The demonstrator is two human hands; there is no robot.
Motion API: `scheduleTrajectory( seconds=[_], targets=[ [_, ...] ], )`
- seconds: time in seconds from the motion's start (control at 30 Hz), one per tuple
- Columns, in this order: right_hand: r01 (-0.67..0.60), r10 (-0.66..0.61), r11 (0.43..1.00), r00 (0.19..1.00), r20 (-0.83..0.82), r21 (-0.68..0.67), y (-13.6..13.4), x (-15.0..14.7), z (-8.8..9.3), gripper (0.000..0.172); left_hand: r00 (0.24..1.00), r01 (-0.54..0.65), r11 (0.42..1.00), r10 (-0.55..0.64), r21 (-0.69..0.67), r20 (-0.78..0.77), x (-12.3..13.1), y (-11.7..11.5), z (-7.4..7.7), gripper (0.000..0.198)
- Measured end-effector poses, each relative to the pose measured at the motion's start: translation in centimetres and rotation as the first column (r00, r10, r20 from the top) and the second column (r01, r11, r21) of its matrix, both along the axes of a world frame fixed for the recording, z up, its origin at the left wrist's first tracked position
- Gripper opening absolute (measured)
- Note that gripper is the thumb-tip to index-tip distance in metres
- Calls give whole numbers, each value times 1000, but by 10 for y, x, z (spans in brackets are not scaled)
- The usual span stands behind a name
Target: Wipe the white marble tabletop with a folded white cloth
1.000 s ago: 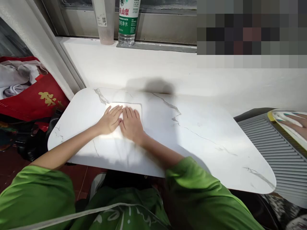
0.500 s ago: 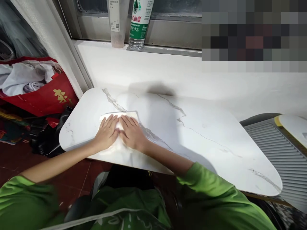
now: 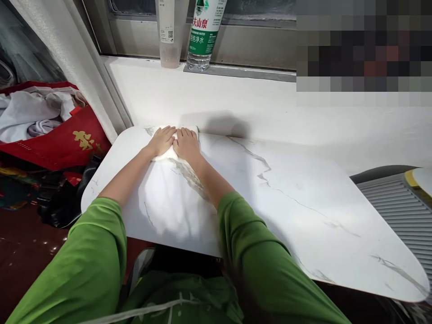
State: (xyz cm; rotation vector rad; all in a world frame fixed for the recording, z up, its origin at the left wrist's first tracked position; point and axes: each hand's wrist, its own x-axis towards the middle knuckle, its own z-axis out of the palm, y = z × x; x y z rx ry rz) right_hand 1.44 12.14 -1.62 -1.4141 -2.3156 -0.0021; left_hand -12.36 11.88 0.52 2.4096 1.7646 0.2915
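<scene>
A white cloth [image 3: 167, 155] lies spread at the back edge of the white marble-patterned table [image 3: 290, 225], close to the wall. My left hand [image 3: 162, 141] rests flat on its left part, fingers stretched out and pointing away from me. Beside it, my right hand [image 3: 187, 144] presses flat on the right part, its fingers also extended. The two hands nearly touch at the thumbs. Much of the cloth is hidden beneath them. Both arms reach forward over the tabletop.
On the window ledge stand a water bottle [image 3: 204, 38] with a green label and a tall translucent cup [image 3: 170, 56]. A red bag [image 3: 60, 146] with white fabric inside is at the left, near a pale curtain [image 3: 64, 49]. A grey ribbed surface [image 3: 391, 209] is at the right.
Both hands have slid the cloth forward, from the front part of the table to its back edge by the wall. My arms are now stretched further out.
</scene>
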Motion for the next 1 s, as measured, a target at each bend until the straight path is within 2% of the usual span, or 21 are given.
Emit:
scheduleTrajectory(
  seconds=[0.1,0.2,0.37,0.5,0.6,0.7,0.83,0.9,1.0],
  targets=[
    [-31,32,999,999,18,-13,-9,-1,0,52,1000,10,1000,-11,22,13,-5,-10,-4,53],
    [-53,55,997,997,45,-58,-37,-6,4,55,1000,6,1000,-6,22,26,-15,-39,-5,54],
    [-88,90,992,996,20,-89,-108,-31,13,59,999,37,999,-37,20,20,-45,-111,0,56],
    [-169,170,979,985,-1,-115,-163,-55,19,61,1000,11,999,-11,39,8,-74,-174,2,57],
    [-267,268,956,963,-5,-121,-191,-70,23,63,999,-45,997,46,64,-9,-92,-216,2,57],
    [-349,350,930,937,-18,-119,-208,-82,24,66,994,-105,991,107,81,-19,-104,-246,3,57],
    [-388,389,916,921,-9,-105,-211,-92,24,66,989,-145,987,147,72,-24,-113,-256,5,57],
    [-383,385,919,923,5,-92,-205,-96,24,65,988,-150,987,152,65,-22,-116,-249,6,57],
    [-366,368,926,930,13,-94,-186,-102,26,64,988,-152,987,153,52,-17,-121,-224,6,57]
  ],
)
